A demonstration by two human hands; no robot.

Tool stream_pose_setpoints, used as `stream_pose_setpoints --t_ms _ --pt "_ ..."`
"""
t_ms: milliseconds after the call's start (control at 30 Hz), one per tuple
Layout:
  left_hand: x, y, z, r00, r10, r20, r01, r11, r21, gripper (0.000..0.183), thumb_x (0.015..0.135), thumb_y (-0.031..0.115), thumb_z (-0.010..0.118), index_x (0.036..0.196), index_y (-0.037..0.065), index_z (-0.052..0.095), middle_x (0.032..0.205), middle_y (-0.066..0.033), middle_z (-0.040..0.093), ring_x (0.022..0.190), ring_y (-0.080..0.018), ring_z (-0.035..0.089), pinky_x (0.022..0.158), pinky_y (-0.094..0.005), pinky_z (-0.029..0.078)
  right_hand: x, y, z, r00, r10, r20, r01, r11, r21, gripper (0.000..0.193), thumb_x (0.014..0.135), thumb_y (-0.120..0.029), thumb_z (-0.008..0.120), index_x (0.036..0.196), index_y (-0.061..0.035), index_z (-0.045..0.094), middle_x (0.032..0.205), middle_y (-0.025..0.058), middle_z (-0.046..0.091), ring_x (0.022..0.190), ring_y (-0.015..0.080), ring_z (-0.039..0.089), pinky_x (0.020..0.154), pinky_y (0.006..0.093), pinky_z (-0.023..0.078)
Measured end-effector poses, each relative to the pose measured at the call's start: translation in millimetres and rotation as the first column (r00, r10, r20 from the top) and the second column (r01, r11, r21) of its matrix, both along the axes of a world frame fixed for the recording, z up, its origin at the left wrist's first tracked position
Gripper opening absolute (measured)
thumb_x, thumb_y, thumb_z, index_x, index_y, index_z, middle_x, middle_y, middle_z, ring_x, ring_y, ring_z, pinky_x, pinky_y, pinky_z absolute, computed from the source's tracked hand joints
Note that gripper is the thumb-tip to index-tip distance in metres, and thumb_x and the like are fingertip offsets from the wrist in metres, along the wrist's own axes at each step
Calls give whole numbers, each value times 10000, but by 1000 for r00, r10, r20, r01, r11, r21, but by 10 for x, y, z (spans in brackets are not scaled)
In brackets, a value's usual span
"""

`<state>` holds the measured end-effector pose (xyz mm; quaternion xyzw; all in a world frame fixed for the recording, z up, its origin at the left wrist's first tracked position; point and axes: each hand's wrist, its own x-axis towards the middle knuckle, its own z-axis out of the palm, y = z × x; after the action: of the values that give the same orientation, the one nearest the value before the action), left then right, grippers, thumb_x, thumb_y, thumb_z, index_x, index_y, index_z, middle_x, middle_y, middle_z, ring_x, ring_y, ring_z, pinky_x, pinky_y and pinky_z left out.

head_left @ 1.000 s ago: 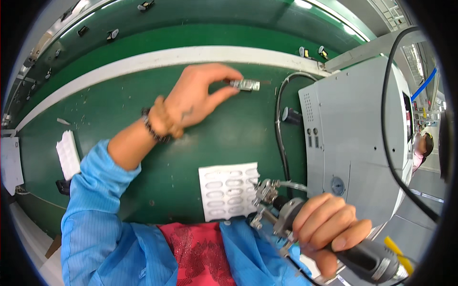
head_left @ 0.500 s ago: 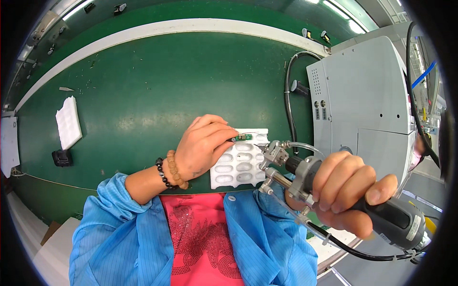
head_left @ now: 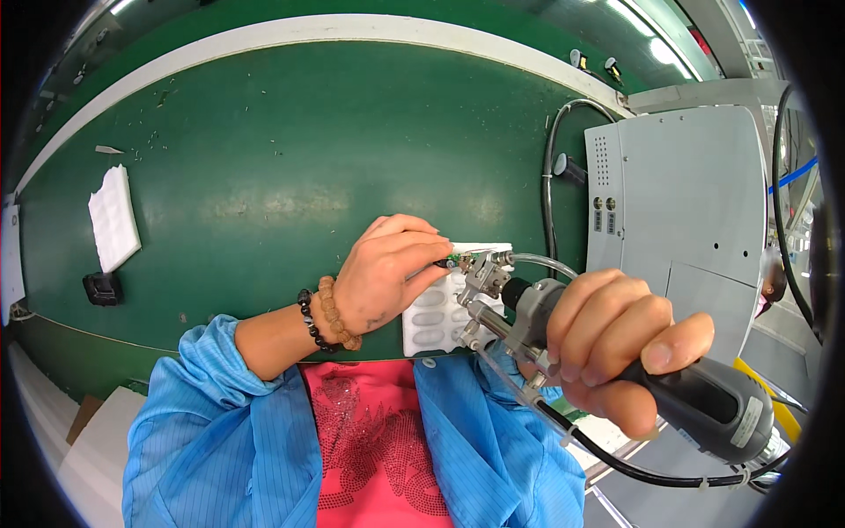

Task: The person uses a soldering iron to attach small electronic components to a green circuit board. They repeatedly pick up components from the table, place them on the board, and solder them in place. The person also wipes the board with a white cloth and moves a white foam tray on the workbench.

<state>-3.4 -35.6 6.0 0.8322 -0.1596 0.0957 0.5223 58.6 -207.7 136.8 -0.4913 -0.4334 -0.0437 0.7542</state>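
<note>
A small green circuit board (head_left: 455, 260) is pinched between the fingertips of my left hand (head_left: 385, 271), over the far edge of a white moulded tray (head_left: 428, 338) with rows of oval hollows. My right hand (head_left: 620, 348) is wrapped round a black electric screwdriver (head_left: 717, 414), held tilted with its metal head (head_left: 483, 280) down to the left. That head meets the board in this view and covers part of it; whether the tip touches cannot be seen. A clear tube (head_left: 541, 262) and a black cable run from the tool.
A large grey machine (head_left: 678, 194) stands on the right, with a black hose (head_left: 550, 176) curving beside it. To the left on the green table (head_left: 290, 132) lie a white foam piece (head_left: 115, 220) and a small black block (head_left: 103, 289). A white ledge (head_left: 352, 29) borders the far side.
The screwdriver's head has moved left and up onto the circuit board, which it now partly hides. My left hand keeps its pinch on the board. The whole view has shifted slightly.
</note>
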Motion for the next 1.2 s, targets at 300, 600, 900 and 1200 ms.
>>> stream_pose_setpoints --t_ms 300,600,900,1200 --pt "16 -6 -4 1000 -2 0 2 1000 -4 339 680 62 823 1006 34 732 986 -85 722 1000 -263 655 855 -376 506 19 92 -18 1000 -1 -11 0 999 -40 359 920 -268 711 987 -89 407 652 3 516 469 101 521 408 238 436" --pt "2 2 -8 1000 10 7 -10 1000 0 331 683 53 816 1001 28 729 993 -83 724 989 -258 655 855 -377 517 73 101 -22 998 32 -51 -38 994 -104 338 935 -253 692 989 -87 402 639 -1 521 457 102 518 414 248 429" --pt "-20 25 -9 1000 -1 -23 0 1000 -24 278 720 74 816 983 35 733 1046 -95 718 1021 -272 644 844 -382 524 -224 -434 306 992 -121 -33 124 983 132 356 910 -333 719 1003 -55 518 620 -15 503 485 75 528 447 205 457" --pt "782 656 518 992 119 41 -124 980 155 231 767 110 797 971 23 732 950 -143 710 874 -288 671 794 -368 524 -202 -473 205 988 -156 19 151 977 152 370 918 -321 705 1016 -57 466 621 8 526 464 87 521 404 201 469"
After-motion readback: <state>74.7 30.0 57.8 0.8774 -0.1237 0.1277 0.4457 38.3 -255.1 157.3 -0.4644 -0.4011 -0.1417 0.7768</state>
